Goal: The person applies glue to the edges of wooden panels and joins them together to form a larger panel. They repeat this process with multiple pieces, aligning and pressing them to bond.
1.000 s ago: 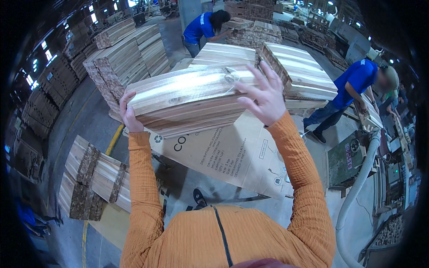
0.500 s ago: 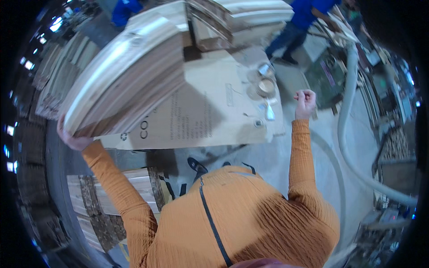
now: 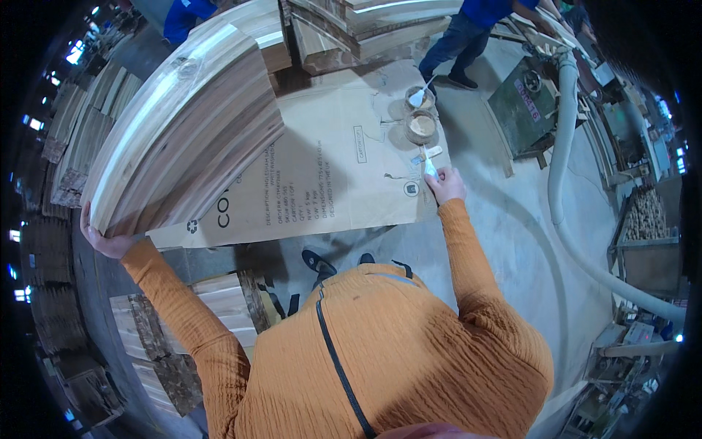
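My left hand (image 3: 108, 240) grips the near lower corner of a thick, curved stack of glued wooden boards (image 3: 190, 139); part of the fingers is hidden by the wood. The stack stands tilted on a cardboard sheet (image 3: 322, 212). At the sheet's right edge my right hand (image 3: 447, 186) pinches a small pale, tapered tool (image 3: 430, 168), perhaps a putty knife, with its narrow end pointing away from me. Just beyond it are a round tub of tan paste (image 3: 421, 127) and a second tub holding a similar pale tool (image 3: 417, 97).
More curved wooden pieces (image 3: 395, 22) stand behind the sheet. A person in blue (image 3: 461, 40) is at the far right, another (image 3: 186, 18) at the far left. A thick grey hose (image 3: 567, 168) hangs on the right. Boards (image 3: 212, 311) lie low at my left.
My right hand has come left and nearer, from beside the table to the pale tool, and has closed on it. My left hand stays on the wood. The view has shifted slightly.
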### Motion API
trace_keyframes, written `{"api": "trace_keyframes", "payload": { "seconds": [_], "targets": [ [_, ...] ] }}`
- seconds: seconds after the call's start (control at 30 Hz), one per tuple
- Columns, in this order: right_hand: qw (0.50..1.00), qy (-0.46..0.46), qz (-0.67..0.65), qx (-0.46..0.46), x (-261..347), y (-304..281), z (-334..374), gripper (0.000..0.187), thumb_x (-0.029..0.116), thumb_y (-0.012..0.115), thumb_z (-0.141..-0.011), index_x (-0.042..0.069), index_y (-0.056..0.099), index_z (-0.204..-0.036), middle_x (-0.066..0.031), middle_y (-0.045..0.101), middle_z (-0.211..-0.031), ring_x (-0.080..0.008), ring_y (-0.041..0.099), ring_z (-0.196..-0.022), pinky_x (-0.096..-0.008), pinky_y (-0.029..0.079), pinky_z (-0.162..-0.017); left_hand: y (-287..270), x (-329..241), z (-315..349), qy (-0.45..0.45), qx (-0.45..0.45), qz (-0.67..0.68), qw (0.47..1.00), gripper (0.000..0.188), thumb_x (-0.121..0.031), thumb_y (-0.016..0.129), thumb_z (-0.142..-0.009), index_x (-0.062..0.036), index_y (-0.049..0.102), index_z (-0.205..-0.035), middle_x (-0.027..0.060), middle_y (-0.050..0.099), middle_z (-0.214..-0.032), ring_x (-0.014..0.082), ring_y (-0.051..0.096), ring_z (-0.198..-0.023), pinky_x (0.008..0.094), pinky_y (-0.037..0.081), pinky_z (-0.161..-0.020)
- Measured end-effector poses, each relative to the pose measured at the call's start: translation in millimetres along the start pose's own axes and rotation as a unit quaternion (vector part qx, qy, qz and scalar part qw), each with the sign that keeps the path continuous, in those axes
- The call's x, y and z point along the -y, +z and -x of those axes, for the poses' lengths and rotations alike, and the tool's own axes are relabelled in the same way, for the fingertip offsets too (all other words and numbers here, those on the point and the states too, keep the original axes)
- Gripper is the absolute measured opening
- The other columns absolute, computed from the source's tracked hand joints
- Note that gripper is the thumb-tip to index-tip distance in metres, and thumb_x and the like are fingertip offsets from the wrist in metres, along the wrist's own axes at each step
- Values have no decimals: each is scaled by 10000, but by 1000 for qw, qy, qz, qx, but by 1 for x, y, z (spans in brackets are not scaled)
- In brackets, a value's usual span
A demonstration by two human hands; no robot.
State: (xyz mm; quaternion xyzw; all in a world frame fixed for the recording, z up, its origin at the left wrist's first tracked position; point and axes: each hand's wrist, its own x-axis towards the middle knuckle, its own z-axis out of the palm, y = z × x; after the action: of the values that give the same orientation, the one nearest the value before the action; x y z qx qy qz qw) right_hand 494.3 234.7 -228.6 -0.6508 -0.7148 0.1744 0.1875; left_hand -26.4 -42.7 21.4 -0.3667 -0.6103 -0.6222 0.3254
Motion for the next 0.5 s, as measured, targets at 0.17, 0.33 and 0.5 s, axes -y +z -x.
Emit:
{"api": "trace_keyframes", "payload": {
  "seconds": [0.17,0.33,0.5],
  "targets": [
    [998,5,-55,17,-6,4,2,409,448,680,-744,61,650,-875,-110,628,-839,-250,608,-747,-374,473,-691,5,-2,3,-77,-18,136,988,525,-343,358,-839,64,524,-1127,178,544,-1130,293,517,-1086,391,429,-932],
    [857,-36,-511,47,2,-14,-18,161,132,619,-874,-9,551,-914,-83,620,-816,-140,610,-733,-255,504,-660,-15,17,-3,83,18,-55,995,494,-317,373,-821,56,571,-1077,156,573,-1109,263,515,-1092,365,368,-975],
    [725,-183,-662,49,147,-84,-59,181,125,553,-914,-26,520,-1009,-114,605,-918,-155,601,-710,-260,508,-652,-20,26,0,-8,-11,98,995,467,-296,373,-804,45,592,-1037,134,590,-1079,239,511,-1080,347,333,-990]
  ]
}}
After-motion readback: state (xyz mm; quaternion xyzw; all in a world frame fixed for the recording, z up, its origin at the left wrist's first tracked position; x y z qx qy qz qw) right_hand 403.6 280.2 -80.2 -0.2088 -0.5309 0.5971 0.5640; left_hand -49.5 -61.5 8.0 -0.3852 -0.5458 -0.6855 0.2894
